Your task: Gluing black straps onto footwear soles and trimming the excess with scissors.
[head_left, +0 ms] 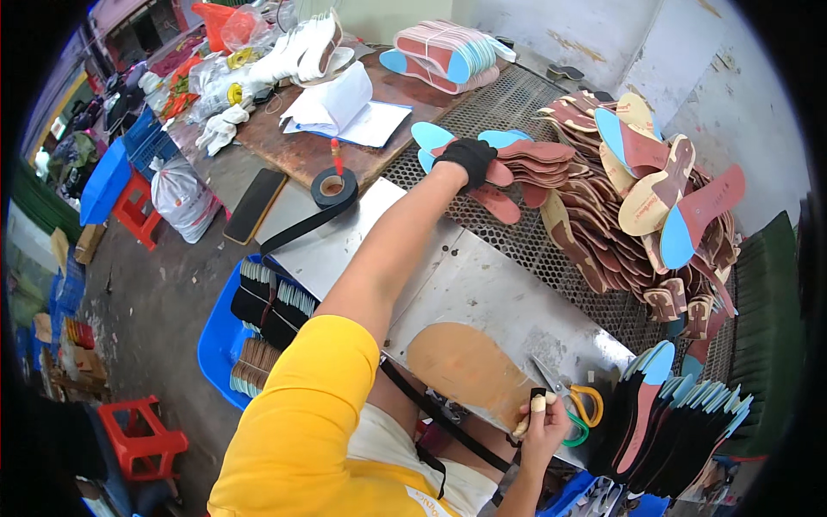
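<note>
My left hand (466,164), in a black glove, reaches far across the table. It is closed on a pair of insoles (495,207), red-brown with light-blue ends; its fingertips are hidden. More insoles (536,160) lie stacked just right of it. Near the table's front edge my right hand (544,424) has its fingers curled, with tan wraps on them and a black bit at one fingertip. Whether it holds anything small is hidden. Beside it lie scissors (575,403) with orange and green handles. A tan oval board (469,366) lies to its left.
A large insole heap (603,220) covers the mesh on the right. Black-and-blue insoles (672,422) stand in a row at front right. A black tape roll (334,188), papers (345,108) and a bundled insole stack (448,53) sit farther back. A blue bin (215,345) stands left.
</note>
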Demonstrator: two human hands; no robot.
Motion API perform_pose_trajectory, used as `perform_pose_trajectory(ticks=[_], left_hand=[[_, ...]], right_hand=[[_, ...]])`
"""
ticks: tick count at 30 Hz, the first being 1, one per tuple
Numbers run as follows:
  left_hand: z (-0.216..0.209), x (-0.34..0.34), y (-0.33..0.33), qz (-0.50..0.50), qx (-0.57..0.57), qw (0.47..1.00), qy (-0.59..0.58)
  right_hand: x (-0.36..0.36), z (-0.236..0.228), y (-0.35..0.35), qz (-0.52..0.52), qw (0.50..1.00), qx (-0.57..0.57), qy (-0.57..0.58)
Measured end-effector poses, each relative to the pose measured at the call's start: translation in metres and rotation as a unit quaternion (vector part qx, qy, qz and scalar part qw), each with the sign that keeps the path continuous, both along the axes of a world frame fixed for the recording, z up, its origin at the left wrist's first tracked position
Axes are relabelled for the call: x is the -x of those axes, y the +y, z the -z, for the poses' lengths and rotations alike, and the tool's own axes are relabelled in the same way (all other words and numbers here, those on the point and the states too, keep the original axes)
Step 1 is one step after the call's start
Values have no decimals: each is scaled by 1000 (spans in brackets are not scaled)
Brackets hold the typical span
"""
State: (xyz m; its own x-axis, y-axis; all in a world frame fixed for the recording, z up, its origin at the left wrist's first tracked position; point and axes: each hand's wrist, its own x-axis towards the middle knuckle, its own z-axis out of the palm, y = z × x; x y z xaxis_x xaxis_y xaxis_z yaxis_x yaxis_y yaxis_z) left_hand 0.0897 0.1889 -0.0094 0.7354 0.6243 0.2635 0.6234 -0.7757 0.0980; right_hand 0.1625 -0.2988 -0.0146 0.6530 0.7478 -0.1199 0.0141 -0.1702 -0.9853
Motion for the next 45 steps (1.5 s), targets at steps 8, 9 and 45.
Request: perform_pose_trajectory(ticks=[8, 9, 45], left_hand=[[-57, 14, -15, 81, -86, 993, 16], [-77, 21, -30, 94, -105, 989, -44], [-12, 118, -346, 77, 185, 907, -370]], right_hand=[[-3, 3, -4, 23, 999, 7, -22], [-1, 4, -5, 28, 999, 9, -17], [1, -75, -14, -121, 990, -19, -74]])
